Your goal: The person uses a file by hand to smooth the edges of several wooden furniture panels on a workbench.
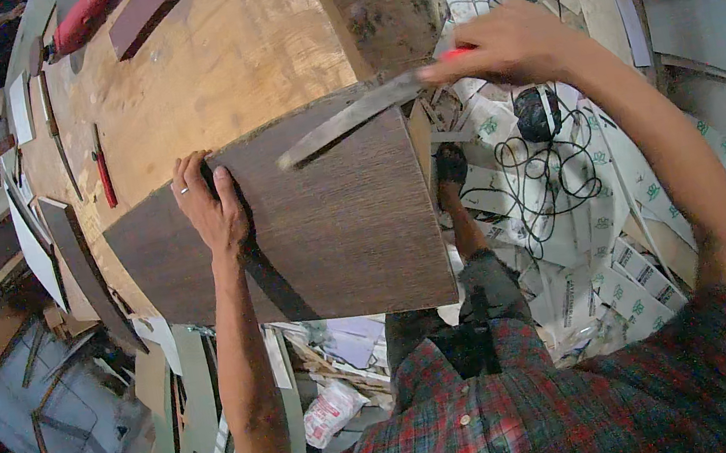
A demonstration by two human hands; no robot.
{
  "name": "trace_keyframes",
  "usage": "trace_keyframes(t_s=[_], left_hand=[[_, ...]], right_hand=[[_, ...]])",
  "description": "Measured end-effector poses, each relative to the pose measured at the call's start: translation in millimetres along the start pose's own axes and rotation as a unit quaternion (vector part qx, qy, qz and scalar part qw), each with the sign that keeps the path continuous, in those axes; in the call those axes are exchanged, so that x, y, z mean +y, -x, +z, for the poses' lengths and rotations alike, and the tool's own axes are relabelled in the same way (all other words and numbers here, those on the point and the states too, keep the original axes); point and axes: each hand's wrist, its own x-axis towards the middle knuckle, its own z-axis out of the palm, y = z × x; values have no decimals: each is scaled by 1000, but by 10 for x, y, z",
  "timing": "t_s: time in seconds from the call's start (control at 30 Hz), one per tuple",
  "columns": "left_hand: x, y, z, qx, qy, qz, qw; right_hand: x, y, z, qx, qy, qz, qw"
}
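Note:
A dark brown wood-grain board (346, 239) lies across the near end of a plywood worktable, its near side overhanging toward my body. My left hand (210, 204) holds it at the far edge, fingers bent over that edge and thumb on the top face. My right hand (497, 50) is closed round the red handle of a flat file (354, 117), raised at the board's far right corner. The file's grey blade slants down to the left over the board and is blurred by motion. Whether the blade touches the board, I cannot tell.
On the worktable (246, 44) are a red-handled tool (104, 169), a dark strip (154, 10) and a red power tool (86, 16). Offcuts lean along the left side. A coiled black cable (555, 170) and white printed sheets cover the floor at right.

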Motion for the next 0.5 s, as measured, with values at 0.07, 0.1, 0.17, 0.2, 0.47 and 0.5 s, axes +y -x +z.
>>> trace_keyframes(t_s=[0.07, 0.1, 0.17, 0.2, 0.47, 0.5], left_hand=[[-7, -63, 29, 0, 8, 3, 1000], [-3, -75, 25, -1, 13, 3, 1000], [-10, 48, 1, -7, 8, -11, 1000], [-19, 69, -5, -6, 3, -12, 1000], [-58, -49, 19, -9, 12, 6, 1000], [-62, -62, 31, -9, 17, 3, 1000]], right_hand=[[3, -215, 54, 46, -2, -14, 999], [-12, -264, 12, 26, -24, 21, 999], [-160, -304, -275, -144, -124, 180, 965], [-288, -274, -441, -288, -189, 302, 889], [56, 45, 304, 151, -97, 26, 983], [54, 80, 323, 185, -165, 73, 966]])
